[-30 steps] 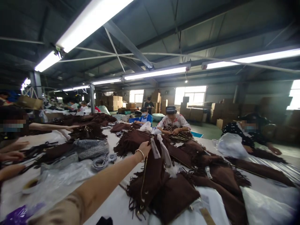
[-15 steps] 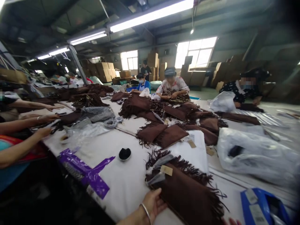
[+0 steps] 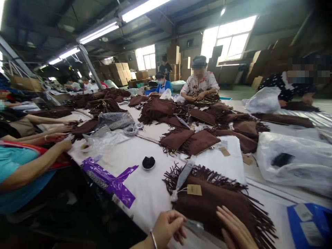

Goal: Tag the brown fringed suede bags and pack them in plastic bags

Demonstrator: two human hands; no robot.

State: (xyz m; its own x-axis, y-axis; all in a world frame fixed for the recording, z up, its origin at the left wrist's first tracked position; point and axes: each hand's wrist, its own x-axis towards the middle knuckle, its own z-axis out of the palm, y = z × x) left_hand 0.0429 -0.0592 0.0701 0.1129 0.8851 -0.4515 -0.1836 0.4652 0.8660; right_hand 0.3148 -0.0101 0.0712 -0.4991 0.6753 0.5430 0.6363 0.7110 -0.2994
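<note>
A dark brown fringed bag (image 3: 212,199) lies flat on the white-covered table in front of me. On it are a tan paper tag (image 3: 194,190) and a plastic-wrapped strip (image 3: 185,174). My left hand (image 3: 168,228), with a silver bangle at the wrist, is at the bag's near left corner. Its fingers are curled, thumb against forefinger, at the end of a clear plastic wrap (image 3: 195,224). My right hand (image 3: 236,228) rests on the bag's near side with fingers stretched out; the lower part of the hand is cut off by the frame.
More brown fringed bags (image 3: 202,141) are heaped beyond. A small dish of black material (image 3: 148,163), purple tape (image 3: 120,186), a large clear plastic bag (image 3: 293,162) and a blue packet (image 3: 307,224) lie around. Co-workers' hands (image 3: 61,138) are busy at the left; others sit across the table.
My left hand has let go of the bag's edge and closed at the plastic wrap, which has shifted to the near side. My right hand has come into view onto the bag. The camera has tilted.
</note>
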